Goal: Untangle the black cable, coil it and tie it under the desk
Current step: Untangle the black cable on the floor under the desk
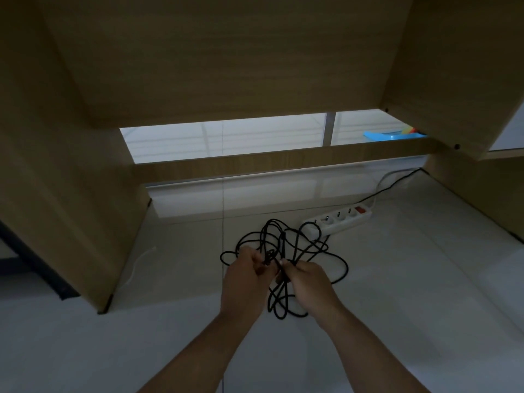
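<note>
I am under the wooden desk (226, 66), looking at the white tiled floor (397, 279). My left hand (245, 282) and my right hand (310, 285) are close together in front of me, a little above the floor. The fingers (256, 258) of my left hand pinch the black cable (283, 242) at a knotted part, and the fingers of my right hand pinch a strand just beside it. The cable is a loose tangle; its loops spread on the floor from 9 o'clock to 3 o'clock around my hands, and some hang down between my wrists. A white power strip (340, 218) lies at 1 o'clock, and the far loops reach its near end.
</note>
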Demonstrator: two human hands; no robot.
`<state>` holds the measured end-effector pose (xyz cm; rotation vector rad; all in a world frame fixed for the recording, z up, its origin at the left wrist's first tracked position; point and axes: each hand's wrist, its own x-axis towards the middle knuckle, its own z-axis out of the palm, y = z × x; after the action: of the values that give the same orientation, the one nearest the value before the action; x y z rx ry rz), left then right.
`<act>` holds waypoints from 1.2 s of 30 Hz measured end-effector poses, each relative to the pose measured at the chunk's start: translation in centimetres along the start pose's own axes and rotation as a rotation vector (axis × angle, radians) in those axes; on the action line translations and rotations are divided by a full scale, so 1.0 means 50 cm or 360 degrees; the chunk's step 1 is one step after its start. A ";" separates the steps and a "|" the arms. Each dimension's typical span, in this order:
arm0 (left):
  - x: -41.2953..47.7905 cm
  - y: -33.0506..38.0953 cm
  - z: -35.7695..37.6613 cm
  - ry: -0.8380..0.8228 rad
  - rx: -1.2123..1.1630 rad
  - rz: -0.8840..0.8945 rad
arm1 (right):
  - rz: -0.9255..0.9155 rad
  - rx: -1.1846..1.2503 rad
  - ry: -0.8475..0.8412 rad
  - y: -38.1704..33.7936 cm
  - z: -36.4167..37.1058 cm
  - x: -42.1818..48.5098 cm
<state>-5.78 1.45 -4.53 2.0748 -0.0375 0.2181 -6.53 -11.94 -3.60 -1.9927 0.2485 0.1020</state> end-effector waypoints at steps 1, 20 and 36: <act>0.003 0.002 0.000 -0.0018 -0.0030 -0.0076 | -0.0005 0.0108 0.0013 0.000 0.000 -0.001; 0.011 0.023 -0.012 -0.0664 0.0010 -0.0431 | -0.0112 -0.0113 0.0209 0.017 -0.019 0.004; 0.099 0.099 -0.176 0.0009 -0.0511 -0.0212 | 0.0119 -0.1366 0.0478 0.076 -0.126 0.008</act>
<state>-2.70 6.97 4.76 1.7492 0.0656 0.1267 -7.21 -19.22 -4.39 -2.8549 0.5375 -0.0595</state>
